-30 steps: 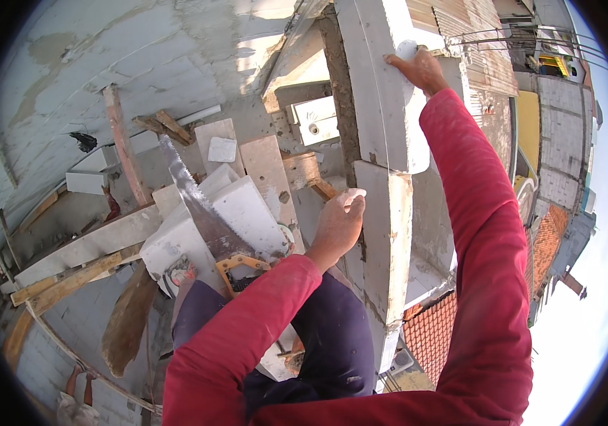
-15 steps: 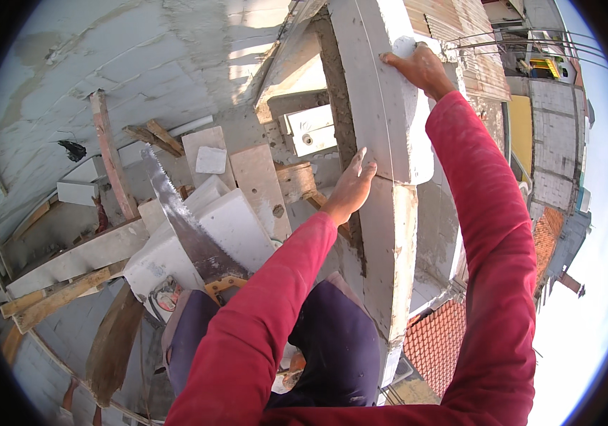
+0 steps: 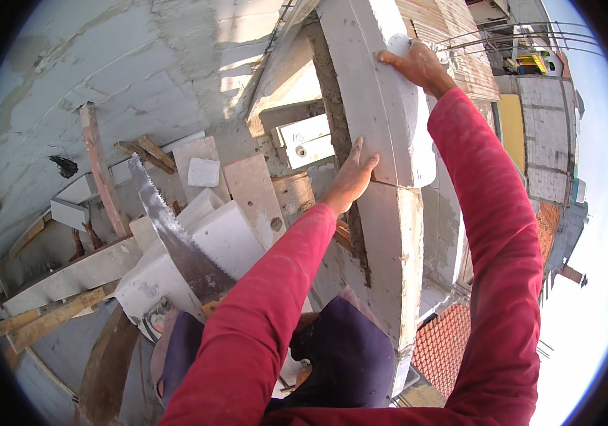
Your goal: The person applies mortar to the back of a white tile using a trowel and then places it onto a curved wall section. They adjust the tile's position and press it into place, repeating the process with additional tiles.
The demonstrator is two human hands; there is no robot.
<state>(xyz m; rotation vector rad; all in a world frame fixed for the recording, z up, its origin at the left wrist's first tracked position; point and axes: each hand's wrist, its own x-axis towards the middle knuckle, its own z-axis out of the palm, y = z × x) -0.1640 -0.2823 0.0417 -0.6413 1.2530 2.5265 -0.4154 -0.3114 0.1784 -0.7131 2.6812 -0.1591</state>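
A long white concrete block lies on top of a narrow block wall, its near end meeting the course below my left hand. My right hand grips its right edge, thumb on the top face and fingers over the far side, partly hidden. At the block's left edge, my left hand holds on near the joint, with thumb and a finger showing against it and the other fingers hidden. A thin string runs lengthwise over the block's top.
Left of my knees, a handsaw rests on white blocks. Timber planks and a reddish post stand farther left. Past the wall on the right lies a drop toward tiled roofs; wires cross at upper right.
The view has shifted slightly, so the surroundings sit a little farther left. Both hands keep their places on the block, which shows no clear movement along the wall.
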